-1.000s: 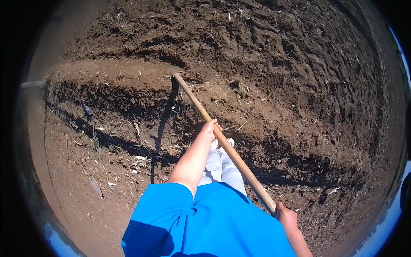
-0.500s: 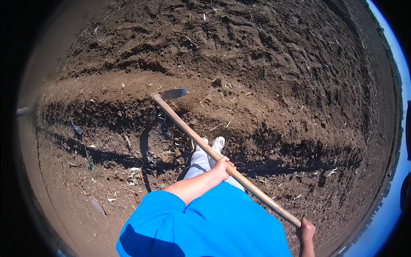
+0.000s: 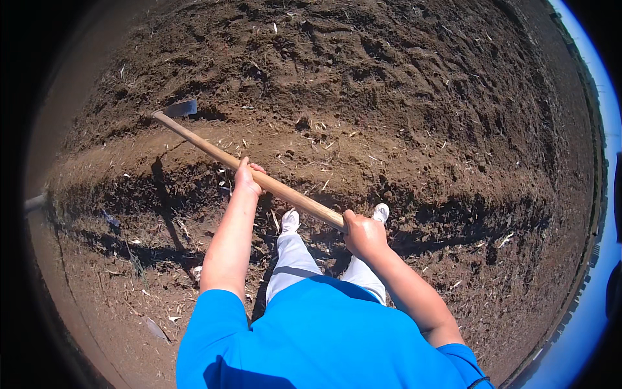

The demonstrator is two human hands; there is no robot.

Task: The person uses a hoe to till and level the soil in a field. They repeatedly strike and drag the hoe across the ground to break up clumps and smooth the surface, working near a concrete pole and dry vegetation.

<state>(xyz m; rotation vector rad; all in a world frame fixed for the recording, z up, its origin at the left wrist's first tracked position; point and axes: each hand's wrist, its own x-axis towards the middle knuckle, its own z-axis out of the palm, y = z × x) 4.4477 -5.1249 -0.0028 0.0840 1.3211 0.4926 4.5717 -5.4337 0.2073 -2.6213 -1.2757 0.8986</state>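
A hoe with a long pale wooden handle (image 3: pixel 291 195) slants across the view, its head toward the far left. Partway along the shaft, my left hand (image 3: pixel 248 177) is wrapped round the wood. My right hand (image 3: pixel 363 233) grips the butt end, in front of my body. The flat grey metal blade (image 3: pixel 182 109) is over the far side of a raised soil ridge (image 3: pixel 129 146); whether its edge touches the soil I cannot tell.
My feet in white shoes (image 3: pixel 291 222) stand apart in the shaded furrow at the near side of the ridge. Rough, tilled brown soil (image 3: pixel 389 78) spreads beyond it. Dry straw bits and a greyish leaf-like scrap (image 3: pixel 156 329) lie on the ground.
The hoe has moved forward and left, its blade going from the ridge to its far side. Both hands have reached forward, the right one coming in from the lower right. My feet are wider apart.
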